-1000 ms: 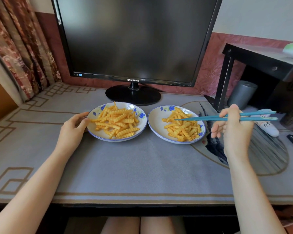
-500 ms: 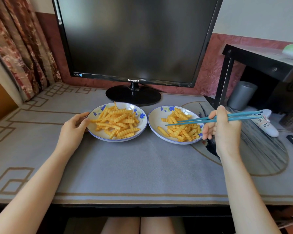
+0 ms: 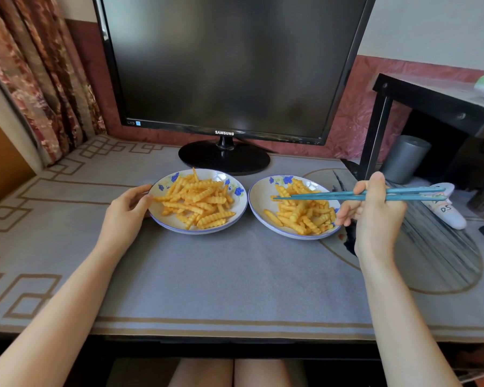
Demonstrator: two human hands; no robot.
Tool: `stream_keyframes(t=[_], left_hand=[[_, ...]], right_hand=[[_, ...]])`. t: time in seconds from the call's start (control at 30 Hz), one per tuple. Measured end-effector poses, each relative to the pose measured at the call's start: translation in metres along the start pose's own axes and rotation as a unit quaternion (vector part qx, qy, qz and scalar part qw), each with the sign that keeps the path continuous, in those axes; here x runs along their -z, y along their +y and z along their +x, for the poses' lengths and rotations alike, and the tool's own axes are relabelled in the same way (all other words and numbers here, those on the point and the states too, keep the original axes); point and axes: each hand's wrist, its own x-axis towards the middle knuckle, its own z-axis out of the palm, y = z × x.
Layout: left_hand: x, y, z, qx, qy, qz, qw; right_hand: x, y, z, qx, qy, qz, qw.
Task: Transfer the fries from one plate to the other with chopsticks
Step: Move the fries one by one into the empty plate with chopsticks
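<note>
Two white plates with blue flowers stand side by side on the desk, each with a pile of crinkle-cut fries. My left hand (image 3: 126, 208) rests against the left rim of the left plate (image 3: 162, 219), fingers curled on its edge. My right hand (image 3: 372, 216) grips a pair of blue chopsticks (image 3: 319, 194) held almost level. Their tips reach over the left part of the right plate (image 3: 259, 216), at a fry (image 3: 277, 197) on top of the right pile (image 3: 305, 216). The left pile (image 3: 196, 202) lies untouched.
A black Samsung monitor (image 3: 229, 65) stands on its round base (image 3: 224, 157) just behind the plates. A round printed mat (image 3: 436, 255) lies under my right hand. A white object (image 3: 447, 210), a grey cylinder (image 3: 405, 157) and a black side table (image 3: 430, 96) sit to the right.
My right hand has moved left and down with the chopsticks, so their tips now reach further over the right plate's fries. My left hand has stayed on the left plate's rim.
</note>
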Motion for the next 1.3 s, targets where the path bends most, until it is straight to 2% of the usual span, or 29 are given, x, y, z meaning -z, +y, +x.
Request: stream_keyframes(t=[0.5, 0.63, 0.83, 0.97, 1.17, 1.3], left_hand=[[0.002, -0.001, 0.001, 0.011, -0.005, -0.001, 1.000], [0.002, -0.002, 0.001, 0.011, -0.004, 0.001, 1.000], [0.002, -0.002, 0.001, 0.013, -0.007, -0.007, 1.000], [0.002, -0.003, 0.001, 0.014, -0.010, -0.009, 1.000], [0.002, -0.001, 0.001, 0.011, -0.010, -0.016, 1.000], [0.002, 0.000, 0.000, 0.007, -0.009, -0.020, 1.000]], right_hand=[[-0.025, -0.004, -0.002, -0.035, 0.014, 0.073, 0.997], [-0.047, -0.007, -0.009, -0.046, -0.015, 0.086, 0.995], [-0.084, -0.001, -0.029, -0.086, -0.105, 0.071, 0.988], [-0.091, 0.004, -0.038, -0.080, -0.148, 0.055, 0.984], [-0.084, 0.001, -0.037, -0.073, -0.179, 0.041, 0.980], [-0.072, -0.004, -0.030, -0.066, -0.168, 0.041, 0.983]])
